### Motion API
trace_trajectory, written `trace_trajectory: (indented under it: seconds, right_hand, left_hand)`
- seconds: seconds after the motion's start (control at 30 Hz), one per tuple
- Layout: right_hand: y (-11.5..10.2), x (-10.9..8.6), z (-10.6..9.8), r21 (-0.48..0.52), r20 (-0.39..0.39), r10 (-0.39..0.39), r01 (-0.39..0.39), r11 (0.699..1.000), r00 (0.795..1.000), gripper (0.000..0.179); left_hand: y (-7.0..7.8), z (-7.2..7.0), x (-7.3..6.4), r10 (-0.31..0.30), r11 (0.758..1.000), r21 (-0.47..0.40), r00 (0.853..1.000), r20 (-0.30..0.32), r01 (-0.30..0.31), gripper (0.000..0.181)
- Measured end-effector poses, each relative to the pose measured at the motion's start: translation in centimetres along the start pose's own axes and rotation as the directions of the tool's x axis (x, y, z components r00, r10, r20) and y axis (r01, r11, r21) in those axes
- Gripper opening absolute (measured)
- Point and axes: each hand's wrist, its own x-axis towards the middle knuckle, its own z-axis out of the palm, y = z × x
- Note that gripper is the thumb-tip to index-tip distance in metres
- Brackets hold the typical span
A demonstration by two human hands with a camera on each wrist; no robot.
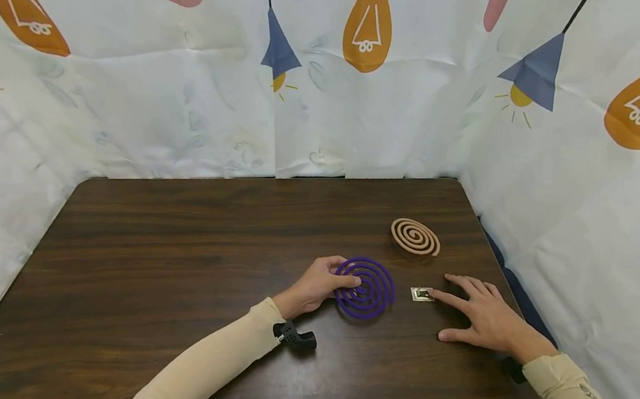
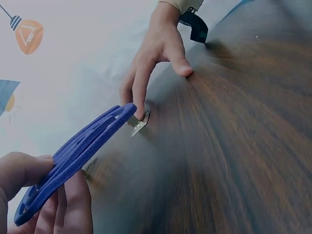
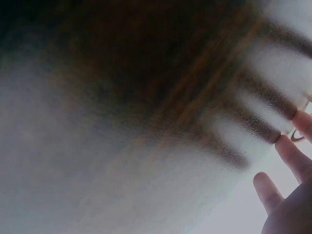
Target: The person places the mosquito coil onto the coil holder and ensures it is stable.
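A purple mosquito coil [image 1: 366, 289] is pinched by my left hand [image 1: 317, 284], thumb on its upper face and fingers beneath. In the left wrist view the purple coil [image 2: 80, 158] is tilted above the table. A small metal coil stand [image 1: 421, 294] lies flat to the right of it. My right hand [image 1: 486, 318] has its fingers spread, and the index fingertip touches the stand's right end. The left wrist view shows that finger on the metal stand [image 2: 140, 124] too. In the right wrist view only a few fingertips [image 3: 292, 153] show at the edge.
A tan mosquito coil [image 1: 415, 237] lies on the dark wooden table [image 1: 173, 262], behind the stand. White printed cloth [image 1: 202, 96] hangs along the table's back and sides. The table's right edge runs close beside my right hand.
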Motion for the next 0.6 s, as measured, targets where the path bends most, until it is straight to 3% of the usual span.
trace_trajectory:
  seconds: [0.6]
  right_hand:
    - [0.1,0.0,0.0,0.004,0.002,0.005,-0.005,1.000,1.000,0.081]
  left_hand:
    - [-0.2,1.9,1.0,-0.017,0.998,-0.057,1.000,0.009,0.018,0.029]
